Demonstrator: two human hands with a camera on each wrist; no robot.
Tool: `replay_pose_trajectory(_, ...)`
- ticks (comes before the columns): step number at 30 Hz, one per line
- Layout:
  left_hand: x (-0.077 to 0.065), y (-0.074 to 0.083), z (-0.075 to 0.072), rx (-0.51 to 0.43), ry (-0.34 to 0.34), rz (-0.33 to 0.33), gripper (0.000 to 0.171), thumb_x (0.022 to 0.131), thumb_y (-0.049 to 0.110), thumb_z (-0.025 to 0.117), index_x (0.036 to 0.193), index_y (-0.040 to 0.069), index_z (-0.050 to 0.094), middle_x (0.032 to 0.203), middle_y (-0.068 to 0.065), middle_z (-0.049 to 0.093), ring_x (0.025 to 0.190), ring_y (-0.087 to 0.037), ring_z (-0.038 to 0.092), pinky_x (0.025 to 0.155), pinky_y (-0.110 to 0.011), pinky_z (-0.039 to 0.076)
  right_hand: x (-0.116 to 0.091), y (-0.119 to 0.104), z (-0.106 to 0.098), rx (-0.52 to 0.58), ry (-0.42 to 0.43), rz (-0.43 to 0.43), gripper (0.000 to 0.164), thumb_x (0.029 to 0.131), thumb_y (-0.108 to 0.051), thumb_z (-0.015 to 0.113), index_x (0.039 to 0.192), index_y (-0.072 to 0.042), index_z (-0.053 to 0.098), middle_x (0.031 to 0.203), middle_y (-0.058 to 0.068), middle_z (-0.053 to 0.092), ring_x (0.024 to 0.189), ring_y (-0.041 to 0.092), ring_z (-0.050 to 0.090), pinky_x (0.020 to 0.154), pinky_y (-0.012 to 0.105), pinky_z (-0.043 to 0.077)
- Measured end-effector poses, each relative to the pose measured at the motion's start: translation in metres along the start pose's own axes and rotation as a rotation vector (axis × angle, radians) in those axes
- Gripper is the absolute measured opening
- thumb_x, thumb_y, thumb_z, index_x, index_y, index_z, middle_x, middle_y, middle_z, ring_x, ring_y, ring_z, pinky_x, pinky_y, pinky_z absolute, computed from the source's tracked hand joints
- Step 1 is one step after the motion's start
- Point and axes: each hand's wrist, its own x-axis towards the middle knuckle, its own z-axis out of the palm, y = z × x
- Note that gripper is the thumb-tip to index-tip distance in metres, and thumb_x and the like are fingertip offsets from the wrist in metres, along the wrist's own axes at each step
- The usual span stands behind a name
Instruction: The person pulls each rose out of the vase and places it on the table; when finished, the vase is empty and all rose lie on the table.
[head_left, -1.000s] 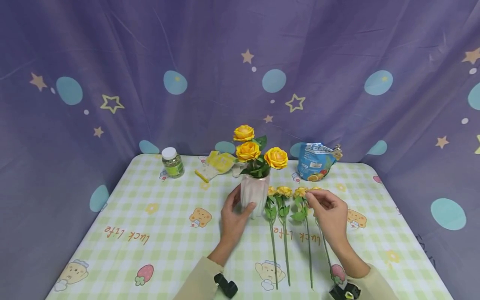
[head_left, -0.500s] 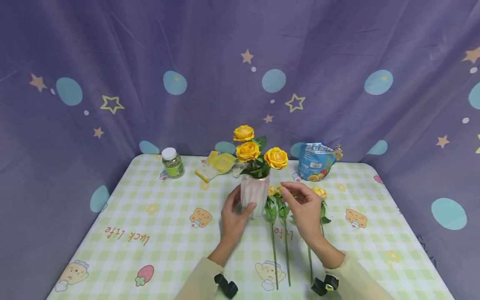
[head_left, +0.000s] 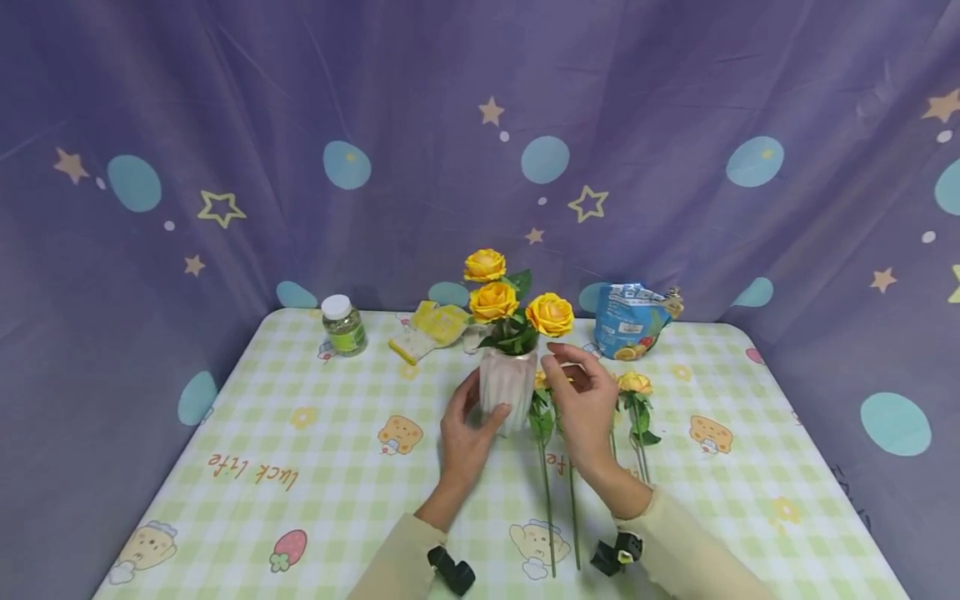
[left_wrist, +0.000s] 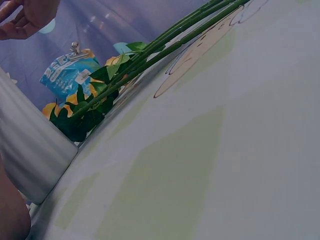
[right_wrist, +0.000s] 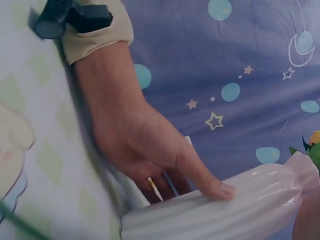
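Note:
A pale ribbed vase (head_left: pixel 508 385) stands upright on the table, holding three yellow roses (head_left: pixel 492 301) with dark green leaves. My left hand (head_left: pixel 467 437) grips its side, thumb across the front; the right wrist view shows the same grip on the vase (right_wrist: pixel 225 210). Just right of the vase's rim is my right hand (head_left: pixel 590 412), above the table, fingers loosely bent and nothing seen between them. Beneath and beside it lie several more yellow roses (head_left: pixel 635 382), their long green stems pointing toward me. My right hand and forearm partly cover them. In the left wrist view their stems (left_wrist: pixel 165 50) cross the top.
A white-lidded jar (head_left: pixel 344 327) stands at the back left. Beside it lies a yellow and white packet (head_left: pixel 431 332), behind the vase. A blue pouch (head_left: pixel 630 323) with a clip is at the back right. A checked cloth (head_left: pixel 337 500) covers the table, with a purple curtain behind.
My right hand has moved left from the rightmost loose rose, past the other blooms, and up toward the vase's rim. My left hand stays on the vase.

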Motion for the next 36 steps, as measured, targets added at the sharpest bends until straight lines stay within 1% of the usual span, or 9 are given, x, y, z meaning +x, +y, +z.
replay_pose_trajectory(5, 0.0, 0.002, 0.0, 0.006, -0.006, -0.024, 0.071, 0.095, 0.016, 0.09, 0.158, 0.01, 0.06, 0.154, -0.01, 0.066, 0.138, -0.033, 0.065, 0.122, -0.057, 0.047, 0.004, -0.002, 0.011, 0.028, 0.024, 0.053, 0.023, 0.101, -0.005, 0.079, 0.12, 0.009, 0.077, 0.098, 0.001, 0.072, 0.066, 0.011, 0.066, 0.054, 0.022, 0.051)
replay_pose_trajectory(9, 0.0, 0.001, 0.0, 0.011, -0.009, -0.021, 0.07, 0.095, 0.016, 0.09, 0.158, 0.01, 0.06, 0.155, -0.01, 0.066, 0.138, -0.032, 0.065, 0.122, -0.056, 0.048, 0.008, -0.004, 0.02, 0.072, 0.045, 0.104, 0.02, 0.099, -0.005, 0.08, 0.112, 0.01, 0.075, 0.089, 0.0, 0.071, 0.062, 0.009, 0.062, 0.052, 0.021, 0.048)
replay_pose_trajectory(14, 0.0, 0.001, 0.0, 0.006, -0.005, -0.013, 0.069, 0.095, 0.014, 0.09, 0.158, 0.01, 0.06, 0.154, -0.009, 0.067, 0.137, -0.03, 0.065, 0.122, -0.056, 0.048, 0.012, -0.007, 0.028, 0.12, 0.066, 0.15, 0.004, 0.099, -0.004, 0.081, 0.098, -0.002, 0.078, 0.073, 0.0, 0.067, 0.059, 0.011, 0.057, 0.051, 0.021, 0.044)
replay_pose_trajectory(18, 0.0, -0.001, 0.0, 0.007, -0.003, -0.014, 0.069, 0.095, 0.014, 0.09, 0.158, 0.01, 0.06, 0.154, -0.008, 0.066, 0.137, -0.03, 0.065, 0.121, -0.056, 0.048, 0.014, -0.009, 0.031, 0.108, 0.089, 0.193, 0.008, 0.099, -0.006, 0.083, 0.094, -0.011, 0.08, 0.073, -0.001, 0.069, 0.061, 0.011, 0.057, 0.051, 0.021, 0.044)
replay_pose_trajectory(21, 0.0, -0.003, 0.0, 0.008, -0.001, 0.002, 0.069, 0.095, 0.013, 0.09, 0.157, 0.008, 0.06, 0.154, -0.01, 0.066, 0.136, -0.031, 0.065, 0.12, -0.056, 0.049, 0.015, -0.011, 0.032, 0.098, 0.101, 0.207, 0.004, 0.098, -0.008, 0.085, 0.096, -0.009, 0.081, 0.076, -0.002, 0.071, 0.064, 0.011, 0.059, 0.053, 0.022, 0.046)
replay_pose_trajectory(27, 0.001, -0.003, 0.0, 0.003, -0.001, 0.014, 0.069, 0.095, 0.013, 0.09, 0.156, 0.007, 0.061, 0.153, -0.011, 0.067, 0.136, -0.033, 0.066, 0.12, -0.056, 0.05, 0.017, -0.012, 0.032, 0.044, 0.134, 0.17, 0.01, 0.099, -0.008, 0.083, 0.102, 0.001, 0.081, 0.082, -0.002, 0.069, 0.074, 0.011, 0.059, 0.062, 0.021, 0.047)
replay_pose_trajectory(30, 0.0, -0.003, 0.0, -0.003, -0.006, 0.008, 0.069, 0.095, 0.013, 0.09, 0.157, 0.009, 0.061, 0.153, -0.01, 0.067, 0.137, -0.032, 0.066, 0.121, -0.055, 0.049, 0.018, -0.016, 0.033, 0.051, 0.176, 0.134, 0.002, 0.099, -0.004, 0.082, 0.098, -0.003, 0.083, 0.085, -0.003, 0.069, 0.08, 0.012, 0.06, 0.067, 0.022, 0.048)
replay_pose_trajectory(33, 0.0, -0.003, -0.001, -0.008, -0.008, 0.015, 0.069, 0.095, 0.011, 0.09, 0.157, 0.009, 0.061, 0.153, -0.011, 0.067, 0.136, -0.032, 0.066, 0.121, -0.055, 0.049, 0.019, -0.023, 0.033, 0.084, 0.204, 0.097, 0.004, 0.098, -0.003, 0.083, 0.096, -0.007, 0.084, 0.087, -0.004, 0.071, 0.086, 0.012, 0.065, 0.074, 0.022, 0.053)
replay_pose_trajectory(36, 0.001, -0.003, -0.001, -0.008, -0.005, 0.025, 0.068, 0.095, 0.01, 0.089, 0.157, 0.008, 0.061, 0.152, -0.012, 0.067, 0.135, -0.033, 0.066, 0.121, -0.056, 0.049, 0.02, -0.029, 0.033, 0.114, 0.216, 0.068, 0.0, 0.098, -0.004, 0.083, 0.098, -0.004, 0.082, 0.088, -0.003, 0.074, 0.087, 0.013, 0.068, 0.075, 0.023, 0.056)
